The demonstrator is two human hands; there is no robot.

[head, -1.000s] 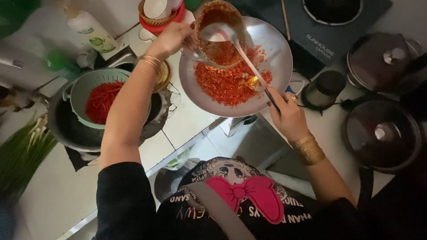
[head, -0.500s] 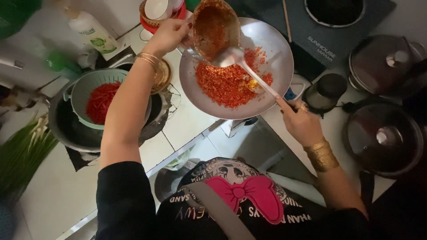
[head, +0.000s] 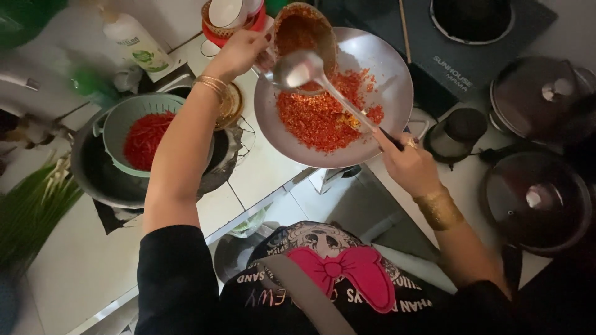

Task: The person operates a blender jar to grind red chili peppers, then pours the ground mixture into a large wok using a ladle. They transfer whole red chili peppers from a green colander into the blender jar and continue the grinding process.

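Red chilli mash: we keep left hand clamped on tilted jar over metal bowl, right hand fisted on ladle, scraping low inside.

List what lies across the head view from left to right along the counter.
Bunch of green onion stalks → pale green plastic colander of red chilli strips → round silver metal bowl of chopped red chilli → small dark lidded cup → round dark pot lid with a pale knob.
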